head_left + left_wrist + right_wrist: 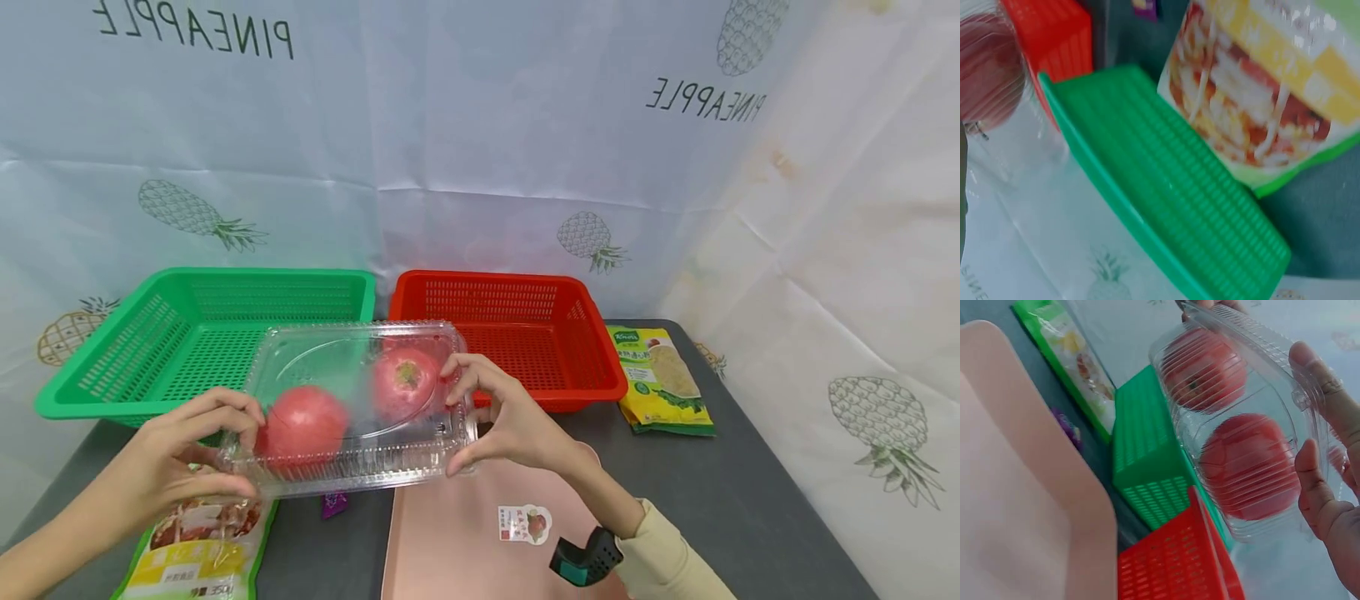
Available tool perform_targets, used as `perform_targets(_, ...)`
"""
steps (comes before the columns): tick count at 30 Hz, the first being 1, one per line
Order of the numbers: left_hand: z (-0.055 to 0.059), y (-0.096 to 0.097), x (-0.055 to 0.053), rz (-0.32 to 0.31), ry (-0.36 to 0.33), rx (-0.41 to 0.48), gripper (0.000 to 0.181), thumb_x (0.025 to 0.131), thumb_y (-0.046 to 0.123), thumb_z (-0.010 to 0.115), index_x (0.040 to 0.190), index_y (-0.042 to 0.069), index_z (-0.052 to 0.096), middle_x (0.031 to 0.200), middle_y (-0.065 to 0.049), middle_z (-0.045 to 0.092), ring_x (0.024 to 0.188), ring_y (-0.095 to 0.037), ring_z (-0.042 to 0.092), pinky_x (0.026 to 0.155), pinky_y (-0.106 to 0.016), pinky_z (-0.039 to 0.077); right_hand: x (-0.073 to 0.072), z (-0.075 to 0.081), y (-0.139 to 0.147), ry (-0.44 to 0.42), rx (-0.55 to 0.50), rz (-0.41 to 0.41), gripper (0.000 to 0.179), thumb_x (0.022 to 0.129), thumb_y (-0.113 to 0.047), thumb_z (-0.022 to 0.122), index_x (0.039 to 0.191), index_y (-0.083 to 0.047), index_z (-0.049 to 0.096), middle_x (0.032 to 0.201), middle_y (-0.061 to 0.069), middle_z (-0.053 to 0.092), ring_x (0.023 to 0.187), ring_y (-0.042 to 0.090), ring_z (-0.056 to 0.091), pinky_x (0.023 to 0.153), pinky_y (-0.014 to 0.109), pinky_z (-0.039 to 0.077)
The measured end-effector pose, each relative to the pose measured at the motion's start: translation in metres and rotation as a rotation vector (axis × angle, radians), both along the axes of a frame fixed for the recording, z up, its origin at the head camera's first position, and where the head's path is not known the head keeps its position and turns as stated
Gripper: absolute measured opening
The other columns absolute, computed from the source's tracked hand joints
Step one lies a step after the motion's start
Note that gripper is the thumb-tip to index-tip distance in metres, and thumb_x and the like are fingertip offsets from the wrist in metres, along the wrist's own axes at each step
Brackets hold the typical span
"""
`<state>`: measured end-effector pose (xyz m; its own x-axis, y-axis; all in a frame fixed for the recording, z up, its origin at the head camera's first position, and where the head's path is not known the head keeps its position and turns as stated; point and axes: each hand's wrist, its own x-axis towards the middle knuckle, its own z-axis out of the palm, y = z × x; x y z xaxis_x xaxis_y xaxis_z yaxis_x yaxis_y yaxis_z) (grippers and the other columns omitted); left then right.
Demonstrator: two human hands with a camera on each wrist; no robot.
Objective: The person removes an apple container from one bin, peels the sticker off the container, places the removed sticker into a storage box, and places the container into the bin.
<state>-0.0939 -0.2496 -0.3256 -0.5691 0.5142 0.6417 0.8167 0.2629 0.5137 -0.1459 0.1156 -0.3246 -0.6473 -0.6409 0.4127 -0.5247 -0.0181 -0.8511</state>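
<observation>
Both hands hold up a clear plastic clamshell box (390, 475), its lid closed over two red tomatoes, one tomato (306, 423) at the left and another tomato (406, 383) at the right. My left hand (161, 454) grips the box's left end, thumb below and fingers above. At the opposite end, my right hand (517, 421) pinches the edge between thumb and fingers. In the right wrist view, fingertips (1302, 355) press the rim of the ridged clear box (1266, 394), beside its corner catch. Only a tomato (988, 75) behind clear plastic shows in the left wrist view.
Behind the box stand a green basket (97, 387) and a red basket (600, 367). A pink tray (442, 542) with a tomato-picture label (524, 524) lies below. A yellow Knorr packet (660, 379) is at right, a food pouch (198, 554) and small purple packet (334, 504) at left.
</observation>
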Motion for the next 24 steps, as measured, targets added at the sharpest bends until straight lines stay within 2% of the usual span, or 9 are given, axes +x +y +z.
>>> perform_targets(4, 0.011, -0.009, -0.01, 0.07, 0.011, -0.102, 0.048, 0.059, 0.007, 0.086, 0.097, 0.015, 0.058, 0.113, 0.002, 0.053, 0.098, 0.0, 0.051, 0.051, -0.014, 0.047, -0.015, 0.005, -0.009, 0.016, 0.014, -0.014, 0.047, 0.066, -0.016, 0.088, 0.099, -0.008, 0.055, 0.13, 0.01, 0.044, 0.116, 0.025, 0.045, 0.073, 0.038, 0.056)
perform_targets(6, 0.014, -0.013, -0.016, 0.08, 0.029, -0.117, 0.049, 0.057, 0.004, 0.086, 0.096, 0.015, 0.058, 0.112, 0.001, 0.053, 0.098, 0.0, 0.051, 0.049, -0.014, 0.045, -0.022, 0.007, -0.015, 0.024, 0.034, -0.033, 0.048, 0.063, -0.006, 0.088, 0.098, -0.008, 0.056, 0.129, 0.008, 0.045, 0.113, 0.023, 0.047, 0.07, 0.036, 0.057)
perform_targets(9, 0.018, -0.019, -0.022, 0.13, 0.045, -0.158, 0.053, 0.054, 0.0, 0.087, 0.095, 0.016, 0.057, 0.112, 0.003, 0.053, 0.098, 0.002, 0.05, 0.049, -0.013, 0.045, -0.033, 0.008, -0.023, 0.039, 0.061, -0.056, 0.049, 0.061, 0.001, 0.088, 0.097, -0.007, 0.056, 0.128, 0.006, 0.047, 0.106, 0.021, 0.05, 0.066, 0.034, 0.056)
perform_targets(13, 0.022, -0.027, -0.03, 0.2, 0.064, -0.202, 0.057, 0.049, -0.004, 0.087, 0.093, 0.017, 0.058, 0.111, 0.007, 0.052, 0.096, 0.003, 0.048, 0.05, -0.013, 0.046, -0.048, 0.008, -0.034, 0.058, 0.07, -0.049, 0.048, 0.063, 0.002, 0.086, 0.099, -0.005, 0.056, 0.129, 0.009, 0.046, 0.103, 0.02, 0.052, 0.071, 0.034, 0.056)
perform_targets(17, 0.025, -0.039, -0.042, 0.207, 0.052, -0.19, 0.053, 0.05, -0.006, 0.086, 0.092, 0.013, 0.059, 0.113, 0.007, 0.051, 0.099, 0.002, 0.046, 0.052, -0.013, 0.046, -0.061, 0.01, -0.045, 0.062, 0.075, -0.05, 0.046, 0.066, 0.002, 0.085, 0.1, -0.005, 0.056, 0.131, 0.008, 0.046, 0.102, 0.019, 0.055, 0.071, 0.033, 0.056)
perform_targets(19, 0.026, -0.045, -0.048, 0.209, 0.044, -0.188, 0.052, 0.051, -0.008, 0.085, 0.092, 0.01, 0.059, 0.114, 0.006, 0.051, 0.102, 0.001, 0.046, 0.053, -0.013, 0.047, -0.067, 0.012, -0.052, 0.055, 0.077, -0.053, 0.046, 0.066, 0.001, 0.085, 0.101, -0.005, 0.056, 0.132, 0.006, 0.045, 0.096, 0.02, 0.057, 0.07, 0.033, 0.056)
perform_targets(24, 0.029, -0.062, -0.058, 0.248, 0.027, -0.212, 0.054, 0.049, -0.02, 0.082, 0.09, 0.007, 0.059, 0.116, 0.005, 0.05, 0.104, 0.0, 0.047, 0.056, -0.013, 0.049, -0.081, 0.014, -0.071, 0.024, 0.077, -0.043, 0.046, 0.069, -0.001, 0.084, 0.103, -0.006, 0.055, 0.134, 0.004, 0.044, 0.088, 0.022, 0.057, 0.071, 0.034, 0.056)
